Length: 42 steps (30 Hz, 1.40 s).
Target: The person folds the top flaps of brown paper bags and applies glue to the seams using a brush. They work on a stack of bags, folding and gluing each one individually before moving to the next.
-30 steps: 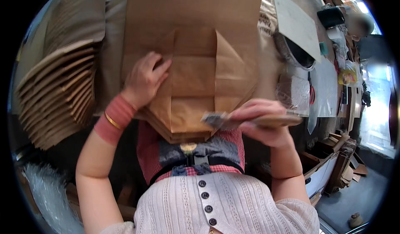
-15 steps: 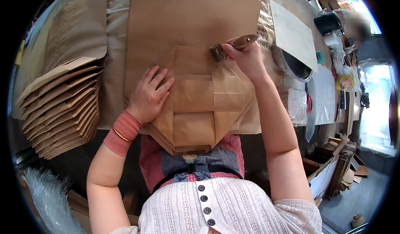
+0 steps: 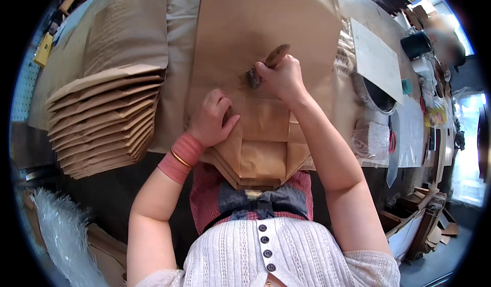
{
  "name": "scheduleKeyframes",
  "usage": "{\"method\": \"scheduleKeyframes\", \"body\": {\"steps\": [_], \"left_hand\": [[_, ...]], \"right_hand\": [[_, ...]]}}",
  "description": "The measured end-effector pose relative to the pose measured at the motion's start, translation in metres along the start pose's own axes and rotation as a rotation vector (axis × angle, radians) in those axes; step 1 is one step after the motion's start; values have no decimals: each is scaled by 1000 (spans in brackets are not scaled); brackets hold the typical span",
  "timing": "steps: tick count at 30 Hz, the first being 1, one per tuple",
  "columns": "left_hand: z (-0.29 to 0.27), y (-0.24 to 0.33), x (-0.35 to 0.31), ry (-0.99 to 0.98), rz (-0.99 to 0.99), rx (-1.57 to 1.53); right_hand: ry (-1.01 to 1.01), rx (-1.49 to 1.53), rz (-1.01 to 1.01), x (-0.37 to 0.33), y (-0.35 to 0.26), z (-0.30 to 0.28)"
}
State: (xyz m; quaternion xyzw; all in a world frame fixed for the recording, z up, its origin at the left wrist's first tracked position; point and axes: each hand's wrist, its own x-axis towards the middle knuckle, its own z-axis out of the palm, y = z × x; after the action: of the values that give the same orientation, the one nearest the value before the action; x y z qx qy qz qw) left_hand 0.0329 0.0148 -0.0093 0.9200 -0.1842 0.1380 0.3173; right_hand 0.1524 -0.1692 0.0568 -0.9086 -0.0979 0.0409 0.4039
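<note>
A large brown paper bag (image 3: 266, 26) lies flat before me, its folded bottom panels (image 3: 263, 159) toward my body. More paper layers show beneath its near edge. My right hand (image 3: 284, 80) is closed round a flat brush (image 3: 277, 55) with a wooden handle. The dark bristles touch the paper at the far end of the folded panels, where the surface looks darker. On the left side of the folds rests my left hand (image 3: 215, 115), its fingers bent and the thumb held apart, with nothing in it.
Left of the bag stands a fanned stack of folded paper bags (image 3: 107, 123). To the right, a pale board (image 3: 378, 57) partly covers a dark basin (image 3: 376, 95). Nearby are a plastic-wrapped bundle (image 3: 371, 138), red-handled scissors (image 3: 392, 141) and a dark green container (image 3: 415, 45).
My right hand has carried the brush leftward across the bag's folded end. My left hand's fingers, spread flat before, are now more bent. The whole view has shifted slightly.
</note>
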Motion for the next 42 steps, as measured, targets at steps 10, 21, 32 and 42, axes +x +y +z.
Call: {"method": "scheduleKeyframes", "body": {"steps": [10,21,32,42], "left_hand": [[6,6,0,33,35,89],[-20,2,37,-230,-132,139],[-42,-24,92,-710,-297,88],[-28,-4,10,-126,278,563]], "right_hand": [[352,-314,-420,-134,96,-163],[-92,-400,-268,-155,126,-180],[-558,-53,21,-27,117,-100],[-139,-679,-746,-95,124,-78]]}}
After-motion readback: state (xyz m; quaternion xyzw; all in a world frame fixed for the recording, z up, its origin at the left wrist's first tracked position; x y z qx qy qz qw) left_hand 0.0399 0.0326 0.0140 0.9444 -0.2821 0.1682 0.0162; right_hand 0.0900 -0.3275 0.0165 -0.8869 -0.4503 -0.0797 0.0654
